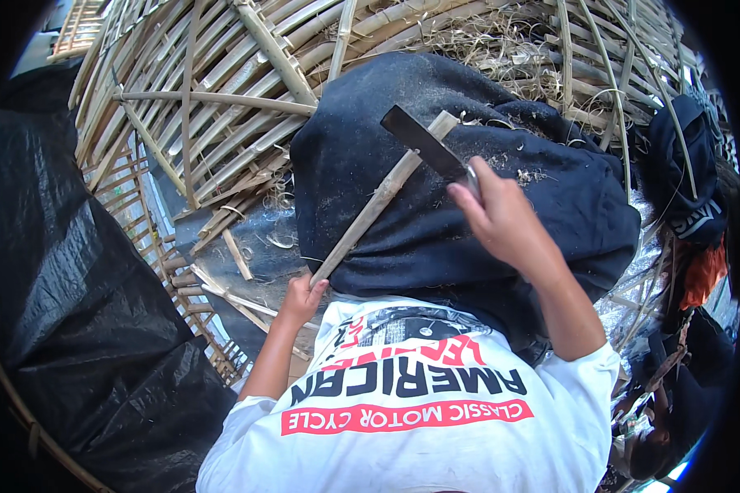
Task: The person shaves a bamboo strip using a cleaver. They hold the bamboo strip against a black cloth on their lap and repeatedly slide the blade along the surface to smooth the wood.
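My left hand [302, 301] is closed round the near end of a bamboo stick [372, 212], which slants up and to the right across my lap. My right hand [495, 209] grips a knife with a broad dark blade [418, 140]; its handle is mostly hidden in my fingers. The blade lies across the stick close to its far end, and I cannot tell whether it cuts into it. Beneath both, a dark cloth [469, 238] covers my legs, dusted with pale shavings [534, 176].
Split bamboo slats [238, 74] form a lattice ahead, with curled shavings [493, 51] heaped on it. Black plastic sheeting [82, 279] hangs at the left. Short bamboo offcuts [237, 253] lie left of my lap. Dark clothing [684, 164] and an orange cloth [704, 276] hang at the right.
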Demonstrator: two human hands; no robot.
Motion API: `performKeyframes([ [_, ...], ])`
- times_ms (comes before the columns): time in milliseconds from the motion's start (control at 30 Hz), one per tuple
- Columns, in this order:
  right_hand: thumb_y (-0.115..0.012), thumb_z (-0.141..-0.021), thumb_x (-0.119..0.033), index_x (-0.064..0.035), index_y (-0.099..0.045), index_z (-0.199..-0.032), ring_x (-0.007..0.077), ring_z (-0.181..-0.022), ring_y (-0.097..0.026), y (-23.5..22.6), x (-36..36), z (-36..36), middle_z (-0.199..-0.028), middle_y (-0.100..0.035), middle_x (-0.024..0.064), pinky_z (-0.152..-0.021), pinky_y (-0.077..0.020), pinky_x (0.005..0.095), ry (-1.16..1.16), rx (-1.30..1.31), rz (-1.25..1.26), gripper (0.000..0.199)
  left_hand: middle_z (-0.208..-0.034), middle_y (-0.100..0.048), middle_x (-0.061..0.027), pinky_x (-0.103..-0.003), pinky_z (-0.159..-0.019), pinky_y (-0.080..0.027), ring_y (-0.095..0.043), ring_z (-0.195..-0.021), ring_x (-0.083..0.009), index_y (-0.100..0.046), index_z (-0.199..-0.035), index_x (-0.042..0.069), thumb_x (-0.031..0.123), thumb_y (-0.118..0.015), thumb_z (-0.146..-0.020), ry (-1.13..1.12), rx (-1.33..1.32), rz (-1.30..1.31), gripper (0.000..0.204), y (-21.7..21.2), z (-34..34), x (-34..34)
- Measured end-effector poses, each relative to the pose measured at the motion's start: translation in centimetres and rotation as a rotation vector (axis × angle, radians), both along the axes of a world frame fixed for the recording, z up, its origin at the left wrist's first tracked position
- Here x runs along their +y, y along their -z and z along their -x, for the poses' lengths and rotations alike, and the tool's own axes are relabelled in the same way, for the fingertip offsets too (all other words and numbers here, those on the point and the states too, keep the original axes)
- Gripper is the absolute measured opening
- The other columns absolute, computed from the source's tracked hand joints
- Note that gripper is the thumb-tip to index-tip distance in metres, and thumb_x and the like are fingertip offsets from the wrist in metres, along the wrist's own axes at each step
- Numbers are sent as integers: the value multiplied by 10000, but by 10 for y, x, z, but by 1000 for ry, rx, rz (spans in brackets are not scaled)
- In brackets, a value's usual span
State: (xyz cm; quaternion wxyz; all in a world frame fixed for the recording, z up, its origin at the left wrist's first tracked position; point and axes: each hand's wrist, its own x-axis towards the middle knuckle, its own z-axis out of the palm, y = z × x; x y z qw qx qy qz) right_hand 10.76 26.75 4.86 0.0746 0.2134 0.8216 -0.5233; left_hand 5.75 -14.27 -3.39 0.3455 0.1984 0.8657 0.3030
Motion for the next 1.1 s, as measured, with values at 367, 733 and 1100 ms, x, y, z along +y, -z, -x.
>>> performKeyframes([
  [367,-592,-967,-231,20,-495,-970,503,-723,-615,8,-8,4,-724,-614,315,-623,-468,520,200,-32,114,269,-603,-545,-255,-446,-544,-446,-619,-611,-449,-557,-729,-56,460,-568,-966,11,-7,3,568,6,-2,-3],
  [733,-603,-959,-286,18,-512,-931,493,-713,-618,6,-17,-3,-726,-620,292,-613,-467,508,-73,-27,83,319,-631,-570,-261,-454,-563,-457,-611,-632,-465,-578,-780,-54,483,-564,-963,-4,-48,1,568,-1,-1,3],
  [1100,-613,-952,-263,1,-492,-966,512,-735,-614,9,-20,-5,-728,-626,299,-641,-478,543,63,-51,42,291,-638,-581,-261,-467,-579,-464,-616,-636,-465,-579,-764,-52,465,-570,-965,11,-28,10,554,-1,-4,6],
])
